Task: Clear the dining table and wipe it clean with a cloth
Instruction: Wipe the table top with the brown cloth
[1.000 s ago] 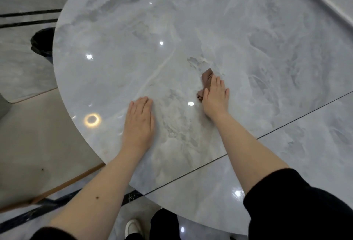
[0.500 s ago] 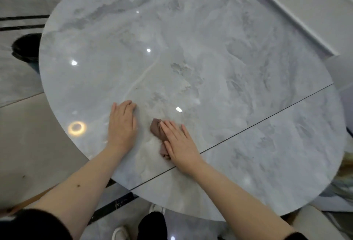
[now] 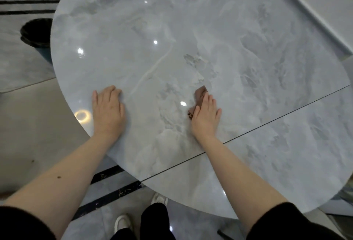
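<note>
The right hand (image 3: 205,114) is lying flat on a small brown cloth (image 3: 199,94), fingers straight and close together, pressing it against the round grey marbled surface (image 3: 248,58); the flat palm is likely spreading the pressure so the whole folded pad is rubbing the top rather than one edge. Only the far corner and a bit of the near left edge of the cloth are showing from under the fingers, so the cloth is sitting near the middle of the surface, just on the far side of the thin dark seam (image 3: 286,113) running across it. The left hand (image 3: 108,111) is resting open, palm down, close to the near left rim, well apart from the cloth and holding nothing; it seems to be serving as a brace while the person is leaning over. Nothing else is standing on the top, so the clearing appears done and the wiping is the step in hand. A dark bin (image 3: 35,32) is sitting on the floor (image 3: 28,125) beyond the left rim.
</note>
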{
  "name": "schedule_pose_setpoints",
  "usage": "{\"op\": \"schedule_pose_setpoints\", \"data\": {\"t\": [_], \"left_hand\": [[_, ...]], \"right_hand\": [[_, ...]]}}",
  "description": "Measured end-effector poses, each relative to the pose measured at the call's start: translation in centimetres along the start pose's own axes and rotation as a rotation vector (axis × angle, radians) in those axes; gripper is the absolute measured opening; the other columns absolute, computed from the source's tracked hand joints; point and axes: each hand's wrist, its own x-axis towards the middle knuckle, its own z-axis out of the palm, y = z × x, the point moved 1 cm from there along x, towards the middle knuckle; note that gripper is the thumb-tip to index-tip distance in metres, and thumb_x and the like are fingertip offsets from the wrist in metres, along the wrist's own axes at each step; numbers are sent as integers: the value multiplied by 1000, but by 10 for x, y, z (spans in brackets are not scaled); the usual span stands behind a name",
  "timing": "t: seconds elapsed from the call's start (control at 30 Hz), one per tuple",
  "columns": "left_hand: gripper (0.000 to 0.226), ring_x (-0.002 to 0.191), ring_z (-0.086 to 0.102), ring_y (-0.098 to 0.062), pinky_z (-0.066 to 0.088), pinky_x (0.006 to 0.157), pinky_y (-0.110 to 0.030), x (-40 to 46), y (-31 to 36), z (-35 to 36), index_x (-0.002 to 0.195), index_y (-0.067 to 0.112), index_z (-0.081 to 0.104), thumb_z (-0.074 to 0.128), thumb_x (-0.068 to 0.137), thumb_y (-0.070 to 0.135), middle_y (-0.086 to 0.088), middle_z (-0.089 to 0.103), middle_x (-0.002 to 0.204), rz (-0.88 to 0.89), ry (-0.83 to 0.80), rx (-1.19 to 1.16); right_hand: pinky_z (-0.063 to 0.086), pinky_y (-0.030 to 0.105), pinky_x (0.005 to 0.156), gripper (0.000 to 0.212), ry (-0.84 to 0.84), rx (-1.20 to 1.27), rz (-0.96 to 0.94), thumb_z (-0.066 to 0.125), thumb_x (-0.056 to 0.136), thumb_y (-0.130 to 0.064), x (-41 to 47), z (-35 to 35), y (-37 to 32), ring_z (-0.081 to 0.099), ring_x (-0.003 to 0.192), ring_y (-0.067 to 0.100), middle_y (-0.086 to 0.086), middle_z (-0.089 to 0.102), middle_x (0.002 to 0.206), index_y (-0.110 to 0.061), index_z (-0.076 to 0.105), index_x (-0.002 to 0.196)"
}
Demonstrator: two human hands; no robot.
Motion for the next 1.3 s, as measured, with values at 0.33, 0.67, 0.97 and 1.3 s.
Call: {"op": "schedule_pose_setpoints", "data": {"t": [0.33, 0.67, 0.97, 1.3], "left_hand": [[41, 125, 42, -34, 11, 118, -41, 2, -2, -2, 118, -4, 52, 33, 84, 6, -21, 50, 127, -88, 35, -298], [51, 123, 43, -39, 22, 113, -50, -28, 9, -14, 121, -7, 53, 28, 84, 18, -25, 49, 130, 10, -138, -205], [63, 139, 26, -39, 16, 114, -50, -89, 26, -20, 142, 7, 38, 18, 91, 39, -18, 31, 150, 23, -290, 72], [54, 143, 18, -35, 9, 116, -49, -100, 23, -37, 145, 7, 31, 41, 98, 30, -16, 25, 153, 7, -315, 146]], "right_hand": [[-6, 40, 118, 58, -128, 26, -473, 23, 97, -28, -62, 33, -90, 9, 146, 14, -2, 14, 159, -18, 7, 151], [-7, 37, 119, 55, -157, -7, -334, 22, 101, -25, -78, 1, -12, -1, 147, 9, -5, 6, 160, -21, 0, 151], [-9, 38, 119, 55, -134, 35, -125, 21, 102, -23, -109, 4, -21, -4, 147, 15, 2, 0, 160, -15, -4, 151], [-1, 27, 116, 73, -151, 107, -432, 1, 80, -36, -169, 15, -36, 9, 146, 13, -4, 18, 157, -20, 15, 150]]}}
